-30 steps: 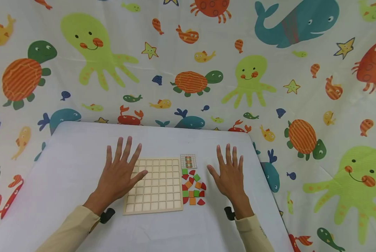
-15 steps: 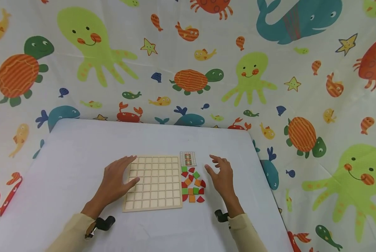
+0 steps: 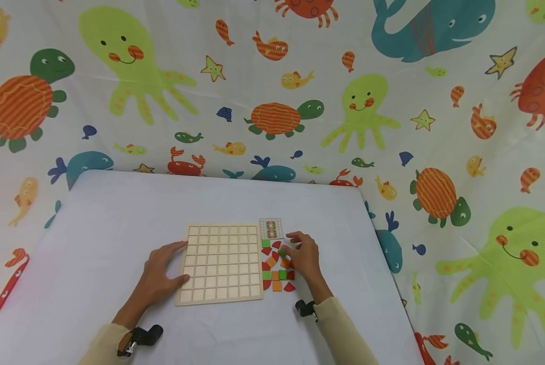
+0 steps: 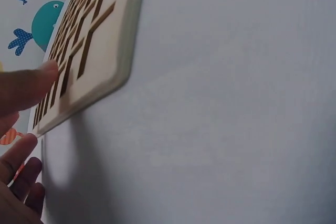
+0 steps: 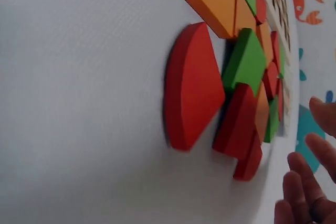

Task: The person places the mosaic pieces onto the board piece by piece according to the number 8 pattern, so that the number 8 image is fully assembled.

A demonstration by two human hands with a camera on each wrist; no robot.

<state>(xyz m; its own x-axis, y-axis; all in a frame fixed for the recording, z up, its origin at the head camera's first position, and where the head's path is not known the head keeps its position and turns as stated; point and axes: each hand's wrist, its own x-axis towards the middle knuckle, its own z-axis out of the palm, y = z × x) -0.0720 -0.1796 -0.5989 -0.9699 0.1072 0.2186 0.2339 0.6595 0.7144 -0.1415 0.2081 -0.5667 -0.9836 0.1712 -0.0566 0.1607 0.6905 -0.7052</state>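
A square wooden grid board point(image 3: 222, 264) lies on the white table. My left hand point(image 3: 155, 276) is at its left edge, thumb and fingers apart. In the left wrist view the thumb point(image 4: 26, 88) overlaps the board's rim; contact cannot be made out. Right of the board lies a cluster of flat red, green and orange pieces, some quarter-round, some square. My right hand point(image 3: 306, 257) hovers over the cluster's right side, fingers loosely bent, thumb nearest a green square point(image 3: 283, 252). The right wrist view has its fingers spread with nothing between them, beyond a red quarter-round piece point(image 5: 197, 87).
A small card point(image 3: 271, 229) with a printed grid pattern lies behind the pieces, close to the board's back right corner. The white table point(image 3: 126, 203) ends at a hanging cloth point(image 3: 235, 101) printed with sea animals.
Both hands have lowered from a raised, spread pose. The left has drawn back to the board's left edge. The right has moved left over the pieces, its fingers more bent.
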